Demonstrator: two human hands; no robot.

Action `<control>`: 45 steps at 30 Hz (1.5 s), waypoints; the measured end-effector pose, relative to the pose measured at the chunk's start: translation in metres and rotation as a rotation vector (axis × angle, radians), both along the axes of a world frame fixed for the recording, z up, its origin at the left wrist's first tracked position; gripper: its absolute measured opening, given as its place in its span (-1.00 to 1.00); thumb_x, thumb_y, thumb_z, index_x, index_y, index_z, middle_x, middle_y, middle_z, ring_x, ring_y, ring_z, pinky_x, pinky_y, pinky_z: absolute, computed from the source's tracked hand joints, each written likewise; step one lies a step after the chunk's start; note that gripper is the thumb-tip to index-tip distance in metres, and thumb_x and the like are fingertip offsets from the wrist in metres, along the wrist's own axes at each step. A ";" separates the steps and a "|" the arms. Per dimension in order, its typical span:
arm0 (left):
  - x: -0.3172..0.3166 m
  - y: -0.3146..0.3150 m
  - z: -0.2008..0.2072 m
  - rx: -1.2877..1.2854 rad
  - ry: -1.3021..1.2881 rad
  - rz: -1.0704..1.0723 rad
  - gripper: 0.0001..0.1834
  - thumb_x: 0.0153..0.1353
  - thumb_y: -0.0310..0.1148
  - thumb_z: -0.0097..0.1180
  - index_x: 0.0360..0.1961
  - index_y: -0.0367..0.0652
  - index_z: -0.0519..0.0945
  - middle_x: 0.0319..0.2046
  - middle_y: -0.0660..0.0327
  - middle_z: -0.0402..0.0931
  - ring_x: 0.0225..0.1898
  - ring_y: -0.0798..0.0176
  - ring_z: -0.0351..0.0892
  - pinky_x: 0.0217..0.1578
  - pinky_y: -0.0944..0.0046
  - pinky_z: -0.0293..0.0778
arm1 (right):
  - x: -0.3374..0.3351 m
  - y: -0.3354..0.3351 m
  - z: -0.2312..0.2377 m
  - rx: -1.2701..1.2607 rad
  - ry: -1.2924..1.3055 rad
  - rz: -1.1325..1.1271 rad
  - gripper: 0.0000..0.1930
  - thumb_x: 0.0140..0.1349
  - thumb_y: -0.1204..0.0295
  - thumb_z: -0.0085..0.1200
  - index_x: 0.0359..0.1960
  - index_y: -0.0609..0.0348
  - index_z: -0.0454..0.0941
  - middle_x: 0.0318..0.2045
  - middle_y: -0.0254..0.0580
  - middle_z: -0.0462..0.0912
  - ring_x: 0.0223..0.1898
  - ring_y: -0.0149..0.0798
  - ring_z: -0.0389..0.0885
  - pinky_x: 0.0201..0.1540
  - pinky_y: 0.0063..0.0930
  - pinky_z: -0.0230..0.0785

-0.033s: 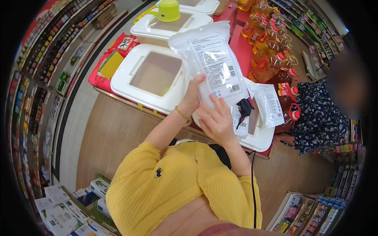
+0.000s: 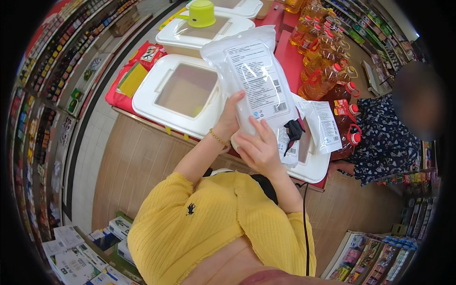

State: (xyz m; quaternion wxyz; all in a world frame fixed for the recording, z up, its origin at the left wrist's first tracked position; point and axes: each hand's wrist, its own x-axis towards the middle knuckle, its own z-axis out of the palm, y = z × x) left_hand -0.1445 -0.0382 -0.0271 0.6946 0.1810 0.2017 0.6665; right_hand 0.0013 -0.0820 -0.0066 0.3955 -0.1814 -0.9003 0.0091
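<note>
A white plastic pouch (image 2: pixel 256 78) with a printed label is held up in front of me, tilted over the table. My left hand (image 2: pixel 230 116) grips its lower left side, the thumb lying on the front. At the lower edge, my right hand (image 2: pixel 262 149) has its fingers bent against the pouch; part of their grip is hidden. More white pouches (image 2: pixel 323 126) lie to the right on a white lid. A small black object (image 2: pixel 295 130) sits beside them, its kind unclear. Left of my hands stands a white bin (image 2: pixel 147 102) with a see-through window in its lid.
A lime-green scoop (image 2: pixel 201 13) rests on another lidded bin farther back. Red packages (image 2: pixel 124 90) are at the left table edge. Several oil bottles (image 2: pixel 323 80) line the right side. A person in a dark floral garment (image 2: pixel 384 147) stands at the right. Shelves surround the area.
The whole view has shifted slightly. My right fingers have bent and drawn down a little along the pouch's lower edge; my left hand keeps its hold.
</note>
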 end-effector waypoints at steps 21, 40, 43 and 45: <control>0.007 -0.018 -0.010 -0.091 0.038 -0.028 -0.39 0.24 -0.05 -0.06 0.18 -0.28 0.32 0.02 0.01 0.48 0.02 0.09 0.52 0.06 0.12 0.46 | 0.031 -0.022 -0.004 0.095 0.299 -0.095 -0.78 -0.04 0.55 0.21 -0.31 0.02 0.60 -0.37 -0.39 0.62 -0.25 -0.26 0.59 0.03 -0.23 0.35; -0.008 -0.024 -0.012 -0.180 0.016 -0.044 -0.35 0.22 -0.08 0.05 0.21 -0.29 0.28 0.10 0.00 0.42 0.09 0.03 0.46 0.11 0.06 0.43 | 0.104 0.106 -0.074 -0.492 0.128 -0.669 -0.79 0.22 0.41 0.03 -0.20 0.33 0.52 -0.26 0.16 0.53 -0.22 0.13 0.51 -0.10 -0.20 0.35; -0.010 -0.022 -0.015 -0.170 0.041 -0.042 -0.35 0.21 -0.11 0.09 0.22 -0.28 0.28 0.10 0.00 0.42 0.11 0.04 0.45 0.12 0.07 0.43 | 0.113 0.119 -0.073 -0.864 0.503 -0.569 -0.78 0.30 0.39 -0.03 -0.18 0.32 0.52 -0.20 -0.04 0.58 -0.20 -0.16 0.56 -0.11 -0.43 0.36; -0.009 -0.022 -0.015 -0.185 0.034 -0.044 -0.35 0.20 -0.14 0.11 0.22 -0.28 0.28 0.10 -0.01 0.42 0.11 0.05 0.45 0.12 0.08 0.43 | 0.112 0.118 -0.066 -1.176 1.026 -0.274 -0.73 0.36 0.34 -0.10 -0.07 0.28 0.48 -0.16 -0.32 0.56 -0.14 -0.36 0.53 -0.07 -0.53 0.37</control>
